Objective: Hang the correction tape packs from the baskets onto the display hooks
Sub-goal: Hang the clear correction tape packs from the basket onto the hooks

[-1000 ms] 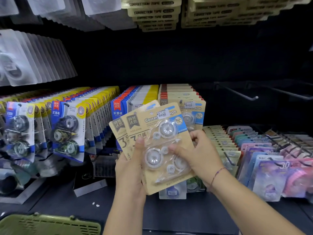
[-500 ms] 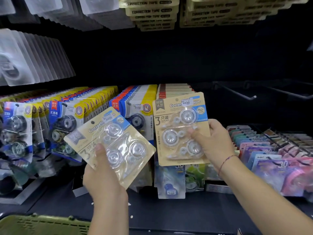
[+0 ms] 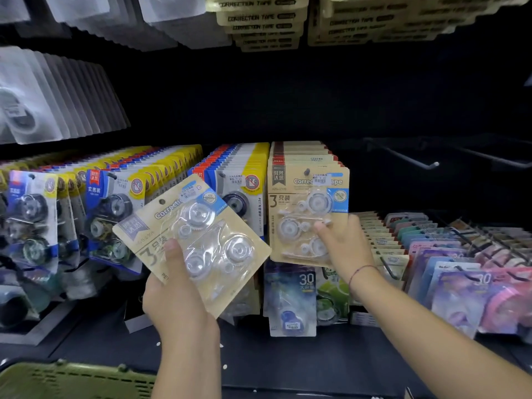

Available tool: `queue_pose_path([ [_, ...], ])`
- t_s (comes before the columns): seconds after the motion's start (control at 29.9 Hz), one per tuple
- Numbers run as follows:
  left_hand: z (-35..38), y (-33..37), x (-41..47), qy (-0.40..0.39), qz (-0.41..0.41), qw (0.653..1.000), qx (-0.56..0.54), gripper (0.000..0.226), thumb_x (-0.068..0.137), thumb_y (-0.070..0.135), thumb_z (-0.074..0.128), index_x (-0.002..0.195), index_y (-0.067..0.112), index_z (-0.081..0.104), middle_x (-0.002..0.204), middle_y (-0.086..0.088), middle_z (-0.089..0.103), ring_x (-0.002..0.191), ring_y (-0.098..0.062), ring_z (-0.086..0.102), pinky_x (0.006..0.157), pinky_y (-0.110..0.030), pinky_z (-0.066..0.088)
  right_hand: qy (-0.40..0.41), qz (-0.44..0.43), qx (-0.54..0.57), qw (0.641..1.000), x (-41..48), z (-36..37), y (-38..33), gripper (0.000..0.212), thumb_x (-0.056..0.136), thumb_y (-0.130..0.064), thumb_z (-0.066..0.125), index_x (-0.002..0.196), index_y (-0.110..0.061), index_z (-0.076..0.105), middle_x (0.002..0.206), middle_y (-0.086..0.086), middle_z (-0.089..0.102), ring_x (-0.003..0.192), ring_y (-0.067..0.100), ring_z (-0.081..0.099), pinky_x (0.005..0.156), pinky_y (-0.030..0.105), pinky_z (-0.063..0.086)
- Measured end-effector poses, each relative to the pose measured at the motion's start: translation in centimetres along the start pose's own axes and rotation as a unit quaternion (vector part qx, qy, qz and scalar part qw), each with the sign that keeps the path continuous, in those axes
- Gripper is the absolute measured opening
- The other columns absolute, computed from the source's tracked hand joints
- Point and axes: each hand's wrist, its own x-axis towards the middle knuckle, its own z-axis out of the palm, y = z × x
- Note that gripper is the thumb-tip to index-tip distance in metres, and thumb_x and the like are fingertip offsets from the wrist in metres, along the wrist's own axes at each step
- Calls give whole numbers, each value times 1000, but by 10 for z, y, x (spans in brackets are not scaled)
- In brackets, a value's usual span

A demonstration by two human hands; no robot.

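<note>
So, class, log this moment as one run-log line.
left hand: holds tilted pack | right hand: pinches hooked pack | green basket: bottom-left

This is a stationery shop. Rows of carded correction tape packs point(image 3: 302, 156) hang tightly on metal hooks point(image 3: 434, 165) along a dark display wall, beside blue and yellow packs point(image 3: 115, 220) and pastel packs point(image 3: 460, 254). Price stickers point(image 3: 319, 180) mark the cards. A green basket point(image 3: 72, 381) sits below.
</note>
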Motion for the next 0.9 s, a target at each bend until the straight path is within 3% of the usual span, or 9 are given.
queue_pose_path([
  [0.13, 1, 0, 0, -35, -2, 999, 4, 20, 93, 50, 67, 100, 32, 72, 85, 20, 77, 75, -2, 74, 50, -17, 54, 21, 50, 1, 999, -8, -1, 12, 48, 88, -46, 61, 120, -15, 42, 108, -5, 52, 88, 11, 53, 67, 29, 41],
  [0.2, 2, 0, -2, -81, -7, 997, 10, 21, 89, 52, 69, 97, 33, 72, 86, 18, 77, 77, -5, 75, 51, -20, 55, 95, 8, -17, 995, -19, -5, 10, 49, 88, -44, 62, 123, -16, 43, 120, 0, 44, 107, 20, 49, 87, 35, 42],
  [0.27, 6, -2, -6, -133, -10, 991, 23, 37, 77, 58, 71, 100, 29, 73, 89, 13, 79, 79, -8, 76, 53, -22, 56, 122, -78, 17, 989, -34, -9, -1, 37, 88, -44, 61, 113, -22, 45, 113, -5, 45, 103, 13, 49, 84, 24, 41],
  [0.37, 14, -7, -15, -198, -20, 979, 45, 57, 67, 59, 71, 109, 21, 74, 95, 3, 80, 84, -14, 77, 55, -23, 57, -50, -84, 144, 985, -55, -13, -29, 44, 79, -61, 57, 109, -29, 50, 104, -13, 60, 92, -1, 60, 75, 11, 46],
  [0.47, 23, -12, -28, -261, -18, 963, 60, 57, 65, 58, 72, 108, 20, 75, 97, 1, 80, 87, -17, 77, 61, -26, 59, -158, -42, 174, 971, -61, -13, -44, 46, 73, -56, 70, 108, -28, 59, 102, -8, 71, 92, 5, 68, 84, 30, 56],
  [0.57, 32, -16, -33, -276, 37, 955, 102, 40, 75, 53, 70, 101, 22, 72, 95, 6, 79, 87, -6, 74, 72, -21, 57, -96, -26, 181, 978, -54, -21, -45, 27, 78, -30, 80, 96, -15, 68, 96, 3, 74, 92, 23, 71, 85, 49, 57],
  [0.67, 39, -13, -20, -241, 157, 939, 188, 22, 94, 40, 63, 114, 32, 60, 113, 20, 66, 98, 12, 61, 85, -10, 46, -29, -20, 190, 981, -46, -30, -39, 21, 79, -26, 78, 91, -14, 65, 92, 3, 73, 91, 27, 70, 82, 50, 57],
  [0.77, 47, -5, -1, -226, 296, 880, 294, 42, 100, 41, 54, 141, 31, 48, 139, 19, 47, 127, 4, 44, 106, -26, 34, 10, -27, 163, 986, -36, -35, -37, 23, 81, -26, 77, 92, -11, 63, 90, 3, 70, 88, 24, 67, 78, 42, 56],
  [0.9, 72, 3, 30, -222, 440, 730, 473, 66, 102, 46, 48, 158, 17, 29, 169, -5, 16, 156, -21, 7, 125, -38, 6, 27, -34, 134, 990, -24, -33, -35, 18, 83, -27, 74, 87, -14, 62, 83, -4, 66, 75, 13, 60, 63, 25, 46],
])
